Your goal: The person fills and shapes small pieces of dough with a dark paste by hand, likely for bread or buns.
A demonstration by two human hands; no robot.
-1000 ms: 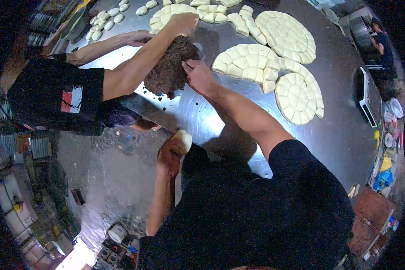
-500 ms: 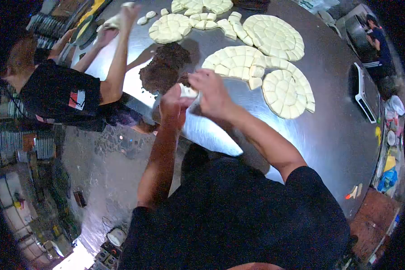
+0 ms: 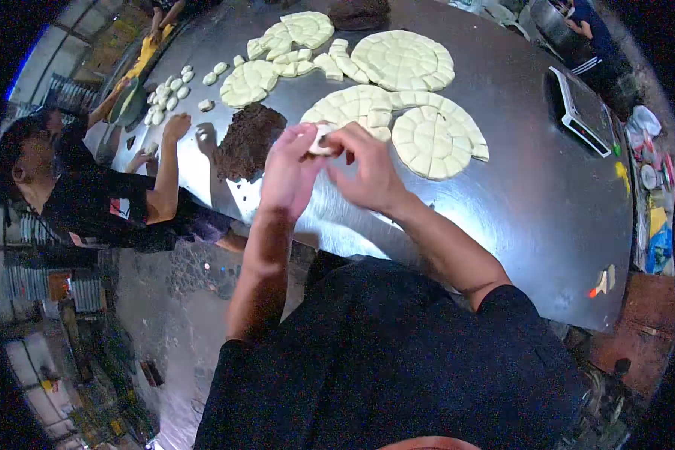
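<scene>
My left hand [image 3: 289, 169] cups a small piece of white dough [image 3: 321, 139], its fingers curled around the lower side. From the right, the fingers of my right hand [image 3: 364, 163] pinch the dough's edge, and a dark bit of filling shows in its middle. Both hands are raised over the metal table. Just left of them lies a crumbly mound of dark brown filling [image 3: 249, 142]. Behind and to the right are flat rounds of pale dough cut into pieces, among them one round [image 3: 433, 142] close to my right hand.
A co-worker [image 3: 90, 176] stands at the left, hands over the metal table [image 3: 532, 202]. Several white dough balls [image 3: 169, 96] lie beyond that person. A scale [image 3: 577, 112] sits at the right, and a scraper-like tool [image 3: 604, 281] near the right edge. Another person [image 3: 589, 30] is at the far right.
My view has shifted, showing more of the left side. My fingers have moved from the filling mound and now close around the dough. The co-worker's raised hand has come down to the table.
</scene>
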